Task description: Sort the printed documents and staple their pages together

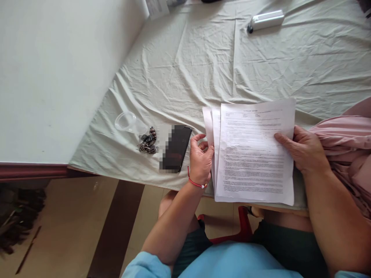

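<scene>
A few printed sheets of paper point(255, 154) are fanned out at the table's front edge, the top one covered in small text. My left hand point(201, 156), with a red string bracelet at the wrist, pinches the left edges of the lower sheets. On the opposite side my right hand point(305, 146) grips the stack's right edge, thumb on top and fingers hidden beneath. Just left of my left hand lies a dark phone point(178, 148), partly blurred out. Beyond it are a bunch of keys point(148, 142) and a clear plastic cup or lid point(125, 121).
A pale wrinkled cloth point(185, 77) covers the table. A silver bottle-like object point(266, 21) lies at the back right. Pink fabric point(344, 135) bunches beside my right arm. A white wall point(58, 77) borders the left, and a red stool point(243, 224) shows below.
</scene>
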